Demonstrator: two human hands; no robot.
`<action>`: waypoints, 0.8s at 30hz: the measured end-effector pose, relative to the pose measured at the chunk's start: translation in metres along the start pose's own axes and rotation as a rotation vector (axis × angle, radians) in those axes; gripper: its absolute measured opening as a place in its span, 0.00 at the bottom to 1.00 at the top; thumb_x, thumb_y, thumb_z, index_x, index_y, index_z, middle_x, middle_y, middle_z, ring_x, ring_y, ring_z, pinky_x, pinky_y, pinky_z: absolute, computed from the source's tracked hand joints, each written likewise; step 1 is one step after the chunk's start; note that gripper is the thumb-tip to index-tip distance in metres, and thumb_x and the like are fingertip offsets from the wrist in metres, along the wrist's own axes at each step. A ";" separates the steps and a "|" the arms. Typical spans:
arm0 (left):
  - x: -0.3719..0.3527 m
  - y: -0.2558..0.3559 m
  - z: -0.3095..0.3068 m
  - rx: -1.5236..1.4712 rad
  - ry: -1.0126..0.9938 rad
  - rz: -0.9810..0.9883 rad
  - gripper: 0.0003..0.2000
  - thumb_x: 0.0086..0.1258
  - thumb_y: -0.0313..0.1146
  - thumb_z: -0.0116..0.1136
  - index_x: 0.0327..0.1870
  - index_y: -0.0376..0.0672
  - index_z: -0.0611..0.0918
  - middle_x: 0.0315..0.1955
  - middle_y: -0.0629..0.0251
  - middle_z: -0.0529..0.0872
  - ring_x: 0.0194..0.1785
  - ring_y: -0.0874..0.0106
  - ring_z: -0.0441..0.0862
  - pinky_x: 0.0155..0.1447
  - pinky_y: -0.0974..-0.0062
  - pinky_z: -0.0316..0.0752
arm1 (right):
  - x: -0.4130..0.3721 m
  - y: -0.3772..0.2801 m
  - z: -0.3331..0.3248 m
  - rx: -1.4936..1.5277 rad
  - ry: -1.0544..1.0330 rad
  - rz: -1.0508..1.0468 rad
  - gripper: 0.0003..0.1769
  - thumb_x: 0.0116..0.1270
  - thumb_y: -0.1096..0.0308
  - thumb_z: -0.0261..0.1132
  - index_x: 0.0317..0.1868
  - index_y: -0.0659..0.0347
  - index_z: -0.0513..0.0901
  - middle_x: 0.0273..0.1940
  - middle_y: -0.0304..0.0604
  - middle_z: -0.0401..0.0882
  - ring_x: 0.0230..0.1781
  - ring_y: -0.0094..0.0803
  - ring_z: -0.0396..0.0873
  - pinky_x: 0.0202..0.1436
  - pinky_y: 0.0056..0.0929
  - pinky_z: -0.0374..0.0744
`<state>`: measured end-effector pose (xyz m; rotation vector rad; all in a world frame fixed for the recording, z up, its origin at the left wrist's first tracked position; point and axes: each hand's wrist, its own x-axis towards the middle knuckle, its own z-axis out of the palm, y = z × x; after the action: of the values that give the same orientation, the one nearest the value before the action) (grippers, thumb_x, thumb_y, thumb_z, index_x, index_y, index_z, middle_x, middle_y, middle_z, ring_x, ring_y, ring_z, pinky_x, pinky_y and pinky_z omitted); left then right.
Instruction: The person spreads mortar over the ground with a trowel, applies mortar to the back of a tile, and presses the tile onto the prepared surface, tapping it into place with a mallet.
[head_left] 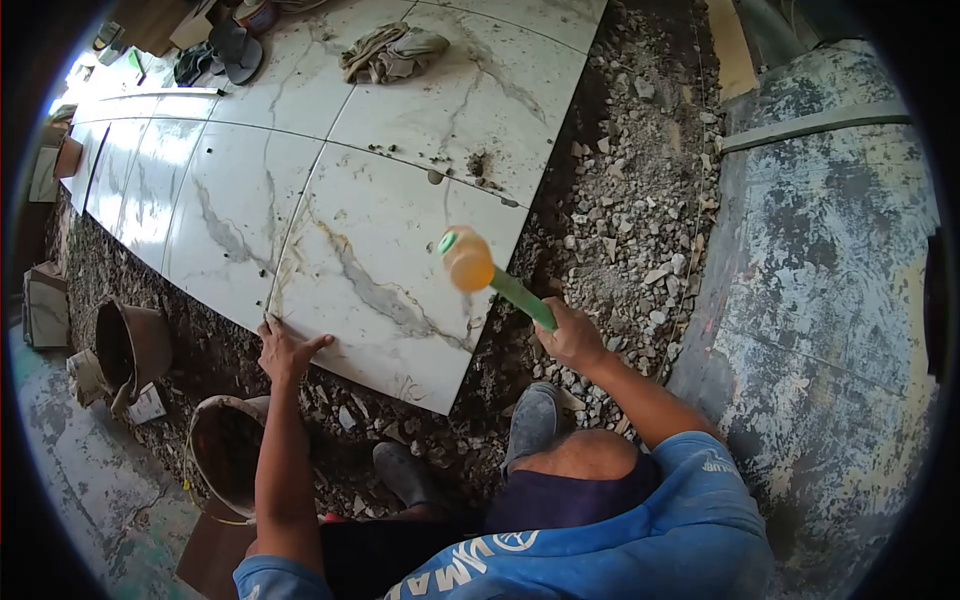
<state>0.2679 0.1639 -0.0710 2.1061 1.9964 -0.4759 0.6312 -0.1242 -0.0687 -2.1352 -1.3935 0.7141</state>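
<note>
My right hand [574, 338] grips the green handle of a rubber mallet [468, 262], whose amber head hangs over the nearest marble-patterned floor tile [385, 255]. At the tile's near-left edge, my left hand [290, 350] rests with fingers spread, its fingertips at the joint with the neighbouring tile [228, 195]. Small crumbs of mortar [478, 163] lie along the joint behind the mallet.
Loose gravel [640, 210] borders the tiles on the right, beside a paint-worn wall [810, 270]. Two buckets [150, 345] [225, 440] stand on the left. A crumpled cloth [390, 52] and dark sandals [236, 52] lie on the farther tiles.
</note>
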 end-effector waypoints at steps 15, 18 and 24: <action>0.001 -0.013 0.005 -0.027 0.020 0.039 0.67 0.29 0.67 0.76 0.71 0.31 0.58 0.64 0.44 0.69 0.66 0.54 0.71 0.61 0.61 0.73 | 0.009 -0.043 0.016 0.170 -0.323 0.240 0.19 0.60 0.64 0.66 0.48 0.65 0.75 0.33 0.64 0.80 0.40 0.64 0.79 0.41 0.51 0.77; -0.002 -0.026 0.013 -0.156 0.090 0.107 0.65 0.32 0.68 0.74 0.71 0.30 0.60 0.68 0.45 0.65 0.68 0.54 0.69 0.65 0.61 0.69 | 0.027 -0.078 0.020 0.197 -0.343 0.132 0.19 0.61 0.64 0.66 0.48 0.66 0.75 0.32 0.62 0.80 0.39 0.64 0.80 0.41 0.50 0.78; -0.001 -0.049 0.033 -0.197 0.143 0.149 0.65 0.35 0.69 0.72 0.73 0.33 0.59 0.72 0.52 0.61 0.74 0.61 0.61 0.72 0.55 0.57 | 0.079 -0.128 0.068 -0.001 -0.466 -0.124 0.21 0.63 0.64 0.61 0.53 0.65 0.71 0.34 0.65 0.80 0.40 0.65 0.79 0.43 0.54 0.77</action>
<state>0.2158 0.1547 -0.0974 2.1960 1.8517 -0.1011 0.5274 0.0028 -0.0484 -1.9347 -1.7381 1.2145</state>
